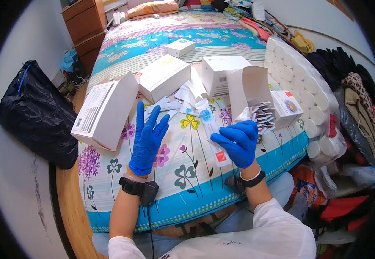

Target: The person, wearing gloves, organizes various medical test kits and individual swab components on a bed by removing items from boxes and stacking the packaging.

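Both my hands wear blue disposable gloves. My left hand (148,139) is raised above the floral bedsheet (187,181) with its fingers spread and nothing in it. My right hand (239,142) has its fingers curled, gripping the edge of a long, narrow packet (208,124) with a blue-printed upper end and a red square near the bottom. Beyond the left fingertips lie several slim white packets (166,106) and crumpled white paper (187,92). Just past my right hand, an open white carton (250,84) lies on its side, with many small packets (263,118) bunched at its mouth.
Around the hands stand an open white box (101,111), closed white boxes (164,76) (221,76) and a smaller printed box (286,108). Another small box (180,47) sits farther back. Plastic-wrapped white rolls (291,71) line the bed's right side. A dark bag (35,113) stands left.
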A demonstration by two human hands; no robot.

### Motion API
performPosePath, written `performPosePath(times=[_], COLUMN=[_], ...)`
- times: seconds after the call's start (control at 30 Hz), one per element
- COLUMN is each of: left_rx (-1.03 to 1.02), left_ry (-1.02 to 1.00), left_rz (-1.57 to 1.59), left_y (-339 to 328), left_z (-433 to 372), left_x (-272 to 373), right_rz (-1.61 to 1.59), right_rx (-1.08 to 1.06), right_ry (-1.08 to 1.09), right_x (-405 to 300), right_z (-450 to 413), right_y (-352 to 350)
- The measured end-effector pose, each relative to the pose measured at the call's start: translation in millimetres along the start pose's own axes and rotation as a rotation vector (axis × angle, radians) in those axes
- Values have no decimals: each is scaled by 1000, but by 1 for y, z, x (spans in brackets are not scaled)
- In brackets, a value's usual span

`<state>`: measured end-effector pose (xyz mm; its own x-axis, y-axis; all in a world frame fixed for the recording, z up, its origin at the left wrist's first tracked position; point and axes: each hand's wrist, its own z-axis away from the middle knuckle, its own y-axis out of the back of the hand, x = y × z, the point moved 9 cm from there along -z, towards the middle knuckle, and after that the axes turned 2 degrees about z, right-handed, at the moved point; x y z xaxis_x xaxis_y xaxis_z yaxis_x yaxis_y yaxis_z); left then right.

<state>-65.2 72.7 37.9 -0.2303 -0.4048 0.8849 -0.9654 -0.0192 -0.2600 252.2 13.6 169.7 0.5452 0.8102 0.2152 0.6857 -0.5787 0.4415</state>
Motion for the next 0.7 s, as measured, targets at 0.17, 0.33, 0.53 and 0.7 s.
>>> performPosePath(times=[0.17, 0.33, 0.53, 0.7], left_rx=[10, 11, 14, 23], left_ry=[25, 42, 54, 57], left_rz=[16, 28, 47, 63], left_y=[7, 3, 2, 7], left_z=[2, 4, 4, 2], left_x=[-1, -6, -6, -5], right_rz=[-29, -282, -344, -192], right_rx=[46, -35, -403, -666], right_ry=[-300, -664, -556, -451], right_x=[60, 216, 271, 266], right_z=[4, 27, 34, 41], right_y=[89, 105, 50, 36])
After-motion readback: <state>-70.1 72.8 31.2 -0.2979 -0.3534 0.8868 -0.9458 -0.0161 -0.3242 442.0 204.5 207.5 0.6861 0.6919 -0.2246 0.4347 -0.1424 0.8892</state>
